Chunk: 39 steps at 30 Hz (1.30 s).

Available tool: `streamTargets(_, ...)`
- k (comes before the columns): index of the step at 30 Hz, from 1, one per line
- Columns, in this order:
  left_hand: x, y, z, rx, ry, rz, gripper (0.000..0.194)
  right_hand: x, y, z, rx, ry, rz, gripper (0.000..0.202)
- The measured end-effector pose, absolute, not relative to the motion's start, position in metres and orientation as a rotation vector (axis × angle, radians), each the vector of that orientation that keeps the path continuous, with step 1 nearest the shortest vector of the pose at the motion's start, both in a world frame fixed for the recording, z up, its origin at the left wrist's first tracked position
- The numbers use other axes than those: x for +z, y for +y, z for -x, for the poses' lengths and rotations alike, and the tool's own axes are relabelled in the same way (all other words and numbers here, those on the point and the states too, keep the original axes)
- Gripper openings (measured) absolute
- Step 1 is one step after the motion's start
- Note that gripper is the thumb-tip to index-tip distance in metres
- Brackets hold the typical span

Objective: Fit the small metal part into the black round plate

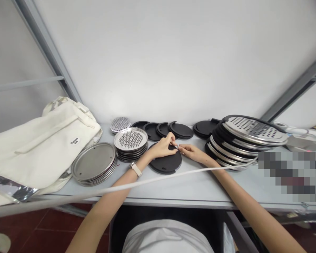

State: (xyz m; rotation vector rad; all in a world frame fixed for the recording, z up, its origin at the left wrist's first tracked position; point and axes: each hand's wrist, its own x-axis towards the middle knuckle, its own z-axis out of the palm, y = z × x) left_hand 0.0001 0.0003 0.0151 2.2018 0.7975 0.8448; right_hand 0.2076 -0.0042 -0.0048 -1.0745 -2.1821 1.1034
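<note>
A round black disc (165, 161) lies on the grey table in front of me. Over its upper right edge, my left hand (165, 146) pinches thumb and finger together on something too small to make out. Close beside it on the right, my right hand (189, 151) has its fingertips pressed together at the same spot, and what they hold is hidden. To the left stands a stack of grater discs (131, 140). Several black discs (183, 130) overlap behind my hands. A tall stack of black and metal discs (233, 144) leans at the right.
Plain metal plates (94, 162) are piled at the left, beside a cream bag (46, 147). A small grater disc (120, 124) sits near the wall. A white cable (147, 182) crosses the view in front of my forearms. Grey metal posts (48, 49) rise at both sides.
</note>
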Motion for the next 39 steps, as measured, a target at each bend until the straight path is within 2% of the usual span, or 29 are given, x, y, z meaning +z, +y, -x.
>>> streamTargets(14,0.0146,0.0,0.0001,0.87,0.794,-2.537,0.028,-0.0093,-0.004,-0.208,1.117,-2.143,1.048,0.047)
streamTargets(39,0.0186,-0.003,-0.0015,0.8,0.845,-2.609,0.022,-0.0067,-0.0071,-0.2085,1.135,-2.168,1.045,0.048)
